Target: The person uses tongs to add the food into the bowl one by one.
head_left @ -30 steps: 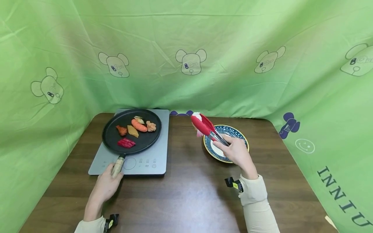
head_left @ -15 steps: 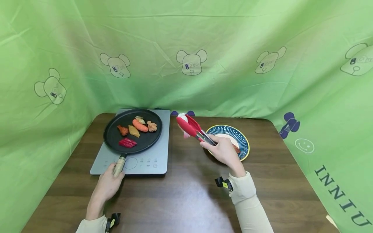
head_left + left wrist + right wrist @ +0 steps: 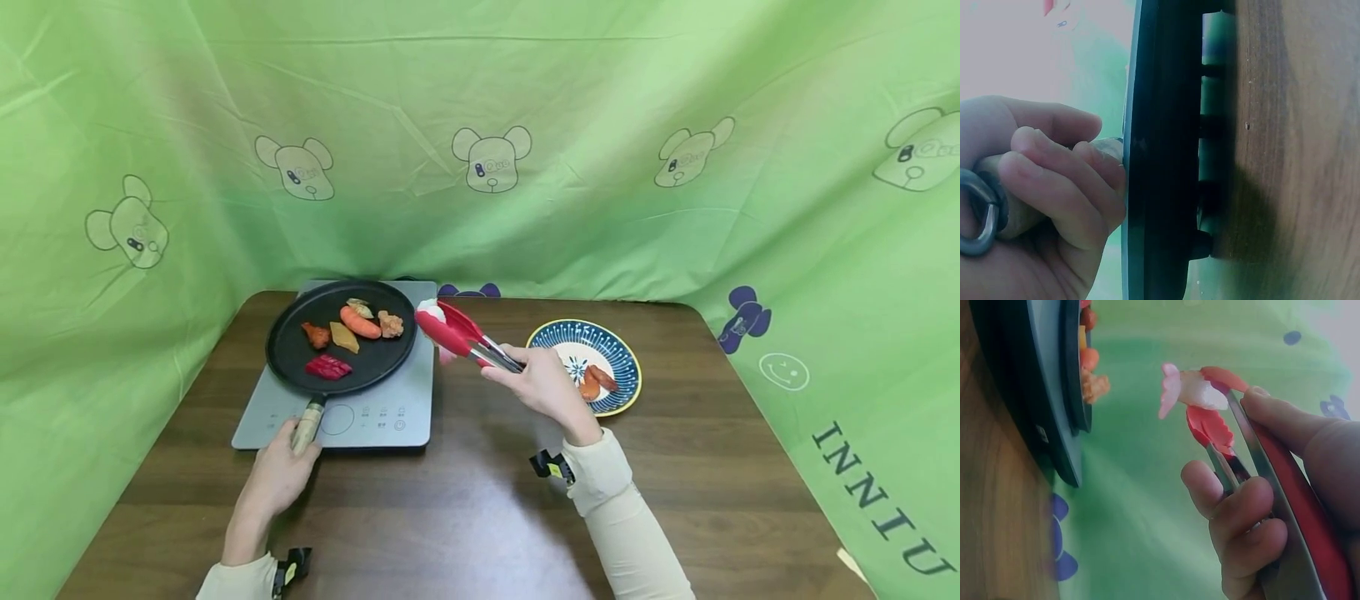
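My left hand [image 3: 276, 479] grips the pale handle [image 3: 307, 427] of a round black frying pan [image 3: 375, 362], which sits on a grey induction cooker [image 3: 412, 408]. In the pan lie several food pieces, among them an orange sausage [image 3: 360, 322] and a dark red piece [image 3: 327, 367]. My right hand [image 3: 546, 385] holds red-tipped metal tongs [image 3: 457, 335], fingers curled round both arms. Between the tong tips is a white piece with a pink frilled end [image 3: 1192, 389], raised above the table just right of the pan.
A blue-patterned plate [image 3: 626, 354] with a yellow rim stands on the wooden table [image 3: 487, 508] at the right, holding reddish-orange food pieces [image 3: 597, 382]. Green printed cloth [image 3: 495, 242] hangs around the back and sides of the table.
My right hand has moved left with the tongs and the white-and-pink piece, from over the plate to beside the pan. The plate's food has come into view. My left hand keeps its hold.
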`<state>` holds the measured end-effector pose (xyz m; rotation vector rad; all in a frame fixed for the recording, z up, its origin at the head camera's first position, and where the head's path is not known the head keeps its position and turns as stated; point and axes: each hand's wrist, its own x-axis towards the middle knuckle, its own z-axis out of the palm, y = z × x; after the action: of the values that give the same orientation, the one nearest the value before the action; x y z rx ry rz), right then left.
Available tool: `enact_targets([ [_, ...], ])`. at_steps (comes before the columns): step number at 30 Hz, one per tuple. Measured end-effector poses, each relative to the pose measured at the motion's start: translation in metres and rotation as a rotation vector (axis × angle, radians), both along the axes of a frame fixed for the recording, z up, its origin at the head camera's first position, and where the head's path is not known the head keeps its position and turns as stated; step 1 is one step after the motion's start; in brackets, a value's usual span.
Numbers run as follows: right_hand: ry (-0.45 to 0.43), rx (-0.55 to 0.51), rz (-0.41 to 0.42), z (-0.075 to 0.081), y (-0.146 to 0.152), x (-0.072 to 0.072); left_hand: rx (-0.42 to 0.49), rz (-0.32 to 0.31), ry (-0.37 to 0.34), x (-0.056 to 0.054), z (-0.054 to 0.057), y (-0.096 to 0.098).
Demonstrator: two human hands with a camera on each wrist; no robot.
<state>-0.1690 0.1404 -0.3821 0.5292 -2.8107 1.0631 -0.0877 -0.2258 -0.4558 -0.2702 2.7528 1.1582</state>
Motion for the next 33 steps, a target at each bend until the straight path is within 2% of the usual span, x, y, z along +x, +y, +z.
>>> enact_targets([
  [9,0.03,0.028,0.032,0.001,-0.018,-0.008,0.006,0.007,0.005,0.001,0.001,0.0],
  [14,0.014,0.035,0.058,0.003,-0.026,-0.013,0.005,0.01,0.003,0.0,0.001,0.0],
  [20,0.001,0.078,0.033,0.003,-0.034,-0.02,0.013,-0.006,0.016,-0.003,0.001,0.002],
  [25,-0.032,0.087,0.047,0.0,-0.041,-0.024,0.005,-0.006,0.023,-0.003,0.0,0.0],
  [33,-0.017,0.117,0.038,-0.003,-0.046,-0.026,0.02,-0.005,0.016,0.0,-0.001,-0.001],
])
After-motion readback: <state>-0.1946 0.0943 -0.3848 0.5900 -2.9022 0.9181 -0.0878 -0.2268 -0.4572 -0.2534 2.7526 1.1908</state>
